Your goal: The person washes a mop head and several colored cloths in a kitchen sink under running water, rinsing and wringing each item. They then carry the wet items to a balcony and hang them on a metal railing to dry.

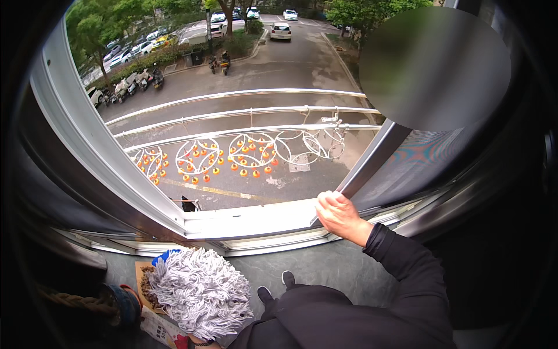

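Observation:
My right hand [338, 214] is closed around the lower end of the dark edge of a sliding screen panel [368, 159], just above the white window sill [261, 219]. At the bottom, a mop head of greyish-white cotton strands [202, 292] with a blue part [165, 256] covers most of my left hand [207, 344]. Only a little of that hand and a wristband show beneath the strands, so its fingers and grip are hidden.
Metal drying rails [244, 111] and ring frames with small orange things [250, 152] hang outside. Below lie a road and parked vehicles. A cardboard box with brown contents [148, 283], a printed bag [159, 329] and a dark blue pot with a rope-wrapped stem [120, 303] stand at lower left.

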The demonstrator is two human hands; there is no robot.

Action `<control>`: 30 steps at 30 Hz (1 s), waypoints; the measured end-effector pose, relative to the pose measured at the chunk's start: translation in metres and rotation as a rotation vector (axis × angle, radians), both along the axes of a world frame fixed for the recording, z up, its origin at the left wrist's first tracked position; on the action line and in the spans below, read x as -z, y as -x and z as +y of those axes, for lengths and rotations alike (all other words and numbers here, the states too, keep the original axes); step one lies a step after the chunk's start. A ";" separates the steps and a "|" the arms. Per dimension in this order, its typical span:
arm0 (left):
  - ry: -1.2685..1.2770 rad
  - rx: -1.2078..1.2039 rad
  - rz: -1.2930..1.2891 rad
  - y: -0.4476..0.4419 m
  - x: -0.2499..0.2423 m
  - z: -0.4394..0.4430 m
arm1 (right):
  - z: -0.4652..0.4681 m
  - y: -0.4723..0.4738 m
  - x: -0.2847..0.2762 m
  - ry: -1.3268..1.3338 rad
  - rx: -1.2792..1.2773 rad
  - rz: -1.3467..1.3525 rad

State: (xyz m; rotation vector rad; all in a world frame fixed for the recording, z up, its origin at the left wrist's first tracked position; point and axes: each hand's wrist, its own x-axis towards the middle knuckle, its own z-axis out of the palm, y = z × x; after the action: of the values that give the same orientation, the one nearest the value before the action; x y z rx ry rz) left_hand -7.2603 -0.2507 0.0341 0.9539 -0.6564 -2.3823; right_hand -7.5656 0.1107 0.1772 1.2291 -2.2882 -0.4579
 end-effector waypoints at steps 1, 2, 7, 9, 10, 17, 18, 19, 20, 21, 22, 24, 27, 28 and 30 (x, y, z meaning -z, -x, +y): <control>0.007 0.015 0.005 0.007 -0.001 -0.003 | 0.022 -0.003 -0.010 0.047 0.086 -0.009; 0.013 0.027 0.016 0.016 -0.002 -0.005 | 0.037 -0.004 -0.014 0.041 0.160 0.023; 0.107 0.128 0.097 0.089 -0.022 -0.013 | 0.110 0.001 -0.019 0.082 0.304 0.128; 0.150 0.174 0.145 0.131 -0.033 -0.015 | 0.132 0.006 -0.013 0.022 0.339 0.111; 0.177 0.191 0.172 0.153 -0.040 -0.014 | 0.142 0.007 -0.011 0.045 0.345 0.118; 0.282 0.362 0.380 0.309 -0.091 0.013 | 0.199 0.015 -0.014 0.198 0.404 0.078; 0.291 0.400 0.417 0.332 -0.099 0.021 | 0.198 0.014 -0.015 0.202 0.414 0.061; 0.293 0.446 0.460 0.354 -0.106 0.029 | 0.193 0.014 -0.016 0.235 0.418 0.062; 0.292 0.494 0.505 0.378 -0.112 0.039 | 0.185 0.012 -0.017 0.266 0.491 0.020; 0.288 0.546 0.552 0.399 -0.117 0.052 | 0.171 0.013 -0.018 0.476 0.476 -0.015; 0.279 0.609 0.607 0.422 -0.121 0.067 | 0.154 0.017 -0.019 0.741 0.465 -0.117; 0.211 0.739 0.672 0.462 -0.129 0.103 | 0.113 0.027 -0.027 1.243 0.441 -0.335; -0.041 0.904 0.675 0.485 -0.135 0.159 | 0.049 0.061 -0.043 1.197 0.198 -0.614; 0.049 0.934 0.563 0.489 -0.137 0.174 | 0.031 0.077 -0.046 1.145 0.158 -0.677; 0.055 1.032 0.497 0.493 -0.138 0.198 | 0.006 0.106 -0.050 1.111 0.150 -0.752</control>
State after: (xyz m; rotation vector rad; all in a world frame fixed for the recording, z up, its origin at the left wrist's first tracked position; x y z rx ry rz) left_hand -7.7533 -0.0525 0.1720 -0.1240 -1.1808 -3.2428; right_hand -7.6717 0.1164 0.2270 0.6536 -2.5108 1.2851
